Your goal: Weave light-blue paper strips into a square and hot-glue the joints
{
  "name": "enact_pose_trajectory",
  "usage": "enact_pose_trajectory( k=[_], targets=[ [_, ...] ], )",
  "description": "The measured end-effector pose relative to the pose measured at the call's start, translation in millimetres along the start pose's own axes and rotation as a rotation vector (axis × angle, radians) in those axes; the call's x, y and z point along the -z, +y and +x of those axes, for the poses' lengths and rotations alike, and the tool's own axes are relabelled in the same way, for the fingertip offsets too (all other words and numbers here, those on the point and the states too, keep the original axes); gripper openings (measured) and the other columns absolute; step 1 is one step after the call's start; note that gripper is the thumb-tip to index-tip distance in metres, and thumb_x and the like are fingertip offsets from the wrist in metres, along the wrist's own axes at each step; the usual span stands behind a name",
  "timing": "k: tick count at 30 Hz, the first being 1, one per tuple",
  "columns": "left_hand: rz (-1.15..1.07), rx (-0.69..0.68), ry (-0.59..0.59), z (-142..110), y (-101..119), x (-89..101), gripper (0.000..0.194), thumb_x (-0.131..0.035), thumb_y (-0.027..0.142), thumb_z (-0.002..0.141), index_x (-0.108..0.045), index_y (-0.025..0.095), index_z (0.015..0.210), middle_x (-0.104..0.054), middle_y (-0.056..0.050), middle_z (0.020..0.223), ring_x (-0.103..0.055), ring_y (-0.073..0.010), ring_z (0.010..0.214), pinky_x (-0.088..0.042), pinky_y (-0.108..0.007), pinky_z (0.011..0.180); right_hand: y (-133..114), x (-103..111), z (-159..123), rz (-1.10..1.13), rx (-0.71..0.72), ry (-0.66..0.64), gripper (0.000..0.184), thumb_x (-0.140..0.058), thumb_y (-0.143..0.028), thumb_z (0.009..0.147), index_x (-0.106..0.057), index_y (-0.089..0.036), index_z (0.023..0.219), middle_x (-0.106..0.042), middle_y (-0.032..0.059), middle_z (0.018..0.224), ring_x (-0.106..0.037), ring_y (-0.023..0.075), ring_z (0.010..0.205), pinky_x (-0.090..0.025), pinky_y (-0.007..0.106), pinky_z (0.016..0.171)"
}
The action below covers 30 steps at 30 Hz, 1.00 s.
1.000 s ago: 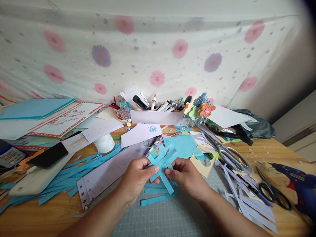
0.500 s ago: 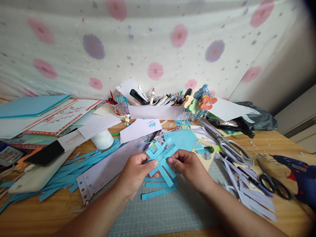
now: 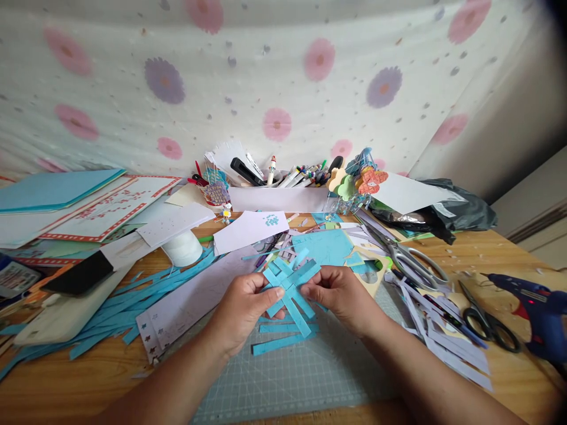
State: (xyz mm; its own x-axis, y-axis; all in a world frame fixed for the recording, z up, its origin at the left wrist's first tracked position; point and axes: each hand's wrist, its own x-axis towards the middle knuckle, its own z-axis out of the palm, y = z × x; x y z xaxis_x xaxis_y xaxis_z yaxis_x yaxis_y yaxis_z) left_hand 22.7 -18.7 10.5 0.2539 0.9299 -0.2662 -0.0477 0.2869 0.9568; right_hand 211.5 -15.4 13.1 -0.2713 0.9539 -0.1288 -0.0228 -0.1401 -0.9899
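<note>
Between my hands is a piece of woven blue paper strips (image 3: 290, 282), the strips crossing at the middle with loose ends sticking out all round. My left hand (image 3: 248, 304) pinches its left side, thumb on top and fingers beneath. On the right edge, my right hand (image 3: 339, 292) is closed, thumb and forefinger gripping the strips; its other fingers are curled and partly hidden. Below the weave, a few separate blue paper strips (image 3: 279, 342) lie on the grey cutting mat (image 3: 266, 383).
A heap of blue strips (image 3: 119, 310) lies left, beside a white thread spool (image 3: 183, 249). To the right are large scissors (image 3: 416, 262), small black-handled scissors (image 3: 491, 327), white paper scraps (image 3: 456, 354) and a blue glue gun (image 3: 543, 313). Pens (image 3: 305, 175) stand at the back.
The hands and the woven piece hold almost the same pose. My right hand's fingers look slightly more curled in, and the whole view has shifted a little.
</note>
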Motion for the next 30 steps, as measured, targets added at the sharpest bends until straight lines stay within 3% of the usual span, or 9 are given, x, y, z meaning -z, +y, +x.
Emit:
enact_pose_trajectory(
  k=[4, 22, 30],
  targets=[
    [-0.009, -0.007, -0.007, 0.6, 1.0, -0.4, 0.023, -0.072, 0.034, 0.070, -0.066, 0.013, 0.077, -0.067, -0.002, 0.066, -0.060, -0.0131, 0.054, -0.047, -0.025, 0.054, 1.5, 0.8, 1.0, 0.065, -0.008, -0.033, 0.034, -0.075, -0.041, 0.065, -0.056, -0.013, 0.062, -0.050, -0.0037, 0.057, -0.039, 0.0066, 0.054, -0.031, 0.021, 0.053],
    [0.009, -0.013, 0.019, 0.5, 1.8, -0.9, 0.024, -0.071, 0.035, 0.069, -0.067, 0.013, 0.078, -0.068, -0.003, 0.068, -0.061, -0.0135, 0.056, -0.047, -0.025, 0.054, 1.4, -3.8, 2.3, -0.009, -0.018, 0.052, 0.030, -0.072, -0.040, 0.063, -0.056, -0.014, 0.062, -0.052, -0.0035, 0.056, -0.040, 0.0070, 0.052, -0.032, 0.021, 0.051],
    [0.012, -0.028, 0.065, 1.7, 2.2, -1.2, 0.023, -0.070, 0.034, 0.070, -0.067, 0.013, 0.077, -0.068, -0.004, 0.071, -0.060, -0.0141, 0.058, -0.049, -0.026, 0.056, 2.0, -3.0, 3.4, -0.040, 0.051, 0.033, 0.034, -0.068, -0.046, 0.070, -0.055, -0.015, 0.065, -0.049, -0.0036, 0.056, -0.038, 0.0078, 0.052, -0.030, 0.021, 0.051]
  ],
)
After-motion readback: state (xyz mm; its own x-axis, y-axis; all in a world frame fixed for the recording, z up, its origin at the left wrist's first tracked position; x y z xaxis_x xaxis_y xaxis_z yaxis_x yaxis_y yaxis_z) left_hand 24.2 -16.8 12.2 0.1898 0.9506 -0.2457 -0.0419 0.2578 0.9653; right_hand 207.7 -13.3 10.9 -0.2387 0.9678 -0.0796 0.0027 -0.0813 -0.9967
